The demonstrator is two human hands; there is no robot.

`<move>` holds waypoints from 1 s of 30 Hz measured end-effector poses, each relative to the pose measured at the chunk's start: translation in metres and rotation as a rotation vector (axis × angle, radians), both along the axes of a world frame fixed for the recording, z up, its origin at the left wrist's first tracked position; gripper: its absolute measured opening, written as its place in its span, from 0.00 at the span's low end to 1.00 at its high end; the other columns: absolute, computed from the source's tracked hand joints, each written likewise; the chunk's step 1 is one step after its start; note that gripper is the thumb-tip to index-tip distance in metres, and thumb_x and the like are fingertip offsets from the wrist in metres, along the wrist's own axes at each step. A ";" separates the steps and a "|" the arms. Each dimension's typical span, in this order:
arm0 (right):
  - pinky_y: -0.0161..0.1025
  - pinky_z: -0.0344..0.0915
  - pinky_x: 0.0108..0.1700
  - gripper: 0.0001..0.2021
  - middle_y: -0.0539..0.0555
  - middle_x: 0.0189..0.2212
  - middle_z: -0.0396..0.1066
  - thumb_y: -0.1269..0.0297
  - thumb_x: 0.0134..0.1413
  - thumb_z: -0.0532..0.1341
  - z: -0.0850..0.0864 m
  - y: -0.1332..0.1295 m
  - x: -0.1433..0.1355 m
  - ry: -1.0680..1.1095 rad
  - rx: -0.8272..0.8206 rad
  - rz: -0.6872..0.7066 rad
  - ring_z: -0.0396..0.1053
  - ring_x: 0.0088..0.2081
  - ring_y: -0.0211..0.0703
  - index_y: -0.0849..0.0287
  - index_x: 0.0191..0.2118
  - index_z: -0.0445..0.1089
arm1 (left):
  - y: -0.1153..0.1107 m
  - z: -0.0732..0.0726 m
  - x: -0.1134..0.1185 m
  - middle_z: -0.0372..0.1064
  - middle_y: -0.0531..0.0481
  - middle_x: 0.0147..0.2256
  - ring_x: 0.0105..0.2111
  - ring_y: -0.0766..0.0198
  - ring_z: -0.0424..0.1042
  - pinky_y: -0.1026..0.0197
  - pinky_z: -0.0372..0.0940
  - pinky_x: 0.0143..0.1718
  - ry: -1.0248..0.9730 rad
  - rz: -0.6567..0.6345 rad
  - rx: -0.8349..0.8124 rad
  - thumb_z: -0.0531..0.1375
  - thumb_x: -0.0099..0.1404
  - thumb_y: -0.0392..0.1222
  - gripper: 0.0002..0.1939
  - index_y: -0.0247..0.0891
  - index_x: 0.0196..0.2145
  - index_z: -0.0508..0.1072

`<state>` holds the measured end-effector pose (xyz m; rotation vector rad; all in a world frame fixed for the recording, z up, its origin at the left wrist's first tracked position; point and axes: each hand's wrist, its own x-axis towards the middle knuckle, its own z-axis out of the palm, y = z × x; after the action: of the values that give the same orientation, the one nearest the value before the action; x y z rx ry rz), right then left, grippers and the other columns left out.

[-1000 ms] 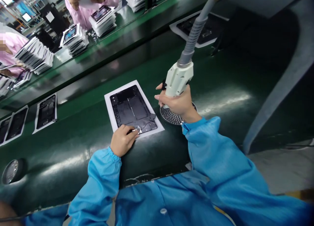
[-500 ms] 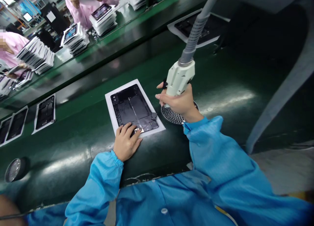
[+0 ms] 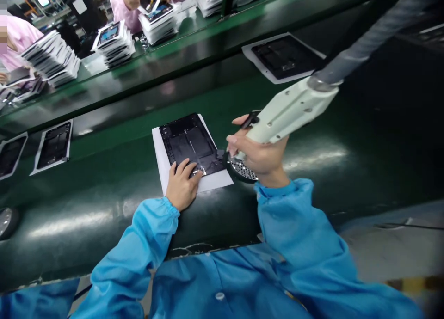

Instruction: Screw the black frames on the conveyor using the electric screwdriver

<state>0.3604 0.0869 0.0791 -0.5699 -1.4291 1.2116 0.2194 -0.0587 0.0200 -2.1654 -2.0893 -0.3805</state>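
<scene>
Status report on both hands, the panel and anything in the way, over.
Left hand: fingers on dark panel, near end. Right hand: gripping pale tool. Panel on white sheet. Perforated dish close at its right.

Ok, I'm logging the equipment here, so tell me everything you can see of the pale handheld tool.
The pale handheld tool has a faceted, plastic-looking body with small dark spots and a black lever-like part near the front. A metallic grey collar joins it to a ribbed grey hose. Gripped by the right hand, it slants down toward the perforated dish; fingers partly hide its tip, so contact cannot be told.
</scene>
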 end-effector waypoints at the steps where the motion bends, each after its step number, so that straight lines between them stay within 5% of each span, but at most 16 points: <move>1: 0.38 0.66 0.21 0.11 0.42 0.14 0.65 0.69 0.43 0.66 0.001 -0.006 -0.004 0.007 -0.020 0.043 0.63 0.14 0.35 0.55 0.36 0.69 | 0.001 -0.001 0.000 0.68 0.42 0.54 0.59 0.48 0.60 0.38 0.54 0.58 -0.015 0.007 -0.010 0.55 0.67 0.38 0.14 0.43 0.48 0.75; 8: 0.42 0.70 0.31 0.06 0.44 0.14 0.66 0.69 0.43 0.64 -0.006 -0.035 -0.034 -0.110 -0.087 0.179 0.64 0.18 0.35 0.57 0.29 0.67 | -0.002 -0.004 0.000 0.68 0.42 0.53 0.59 0.50 0.61 0.39 0.53 0.60 -0.076 -0.013 0.007 0.53 0.68 0.38 0.15 0.42 0.48 0.75; 16: 0.44 0.71 0.37 0.11 0.44 0.18 0.66 0.67 0.43 0.64 -0.018 -0.040 -0.039 -0.192 -0.060 0.204 0.66 0.21 0.36 0.58 0.36 0.68 | 0.001 -0.002 0.001 0.69 0.41 0.51 0.58 0.50 0.62 0.40 0.53 0.60 -0.098 -0.004 -0.028 0.55 0.66 0.37 0.14 0.42 0.46 0.77; 30: 0.42 0.71 0.32 0.09 0.45 0.18 0.66 0.67 0.43 0.64 -0.023 -0.046 -0.038 -0.208 -0.026 0.173 0.67 0.22 0.37 0.57 0.34 0.68 | -0.001 -0.001 0.002 0.67 0.41 0.55 0.59 0.50 0.61 0.39 0.52 0.61 -0.133 0.000 -0.056 0.55 0.66 0.38 0.15 0.42 0.47 0.77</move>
<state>0.3220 0.0414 0.0563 -0.6142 -1.6683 1.3392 0.2217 -0.0592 0.0194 -2.2290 -2.1928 -0.4844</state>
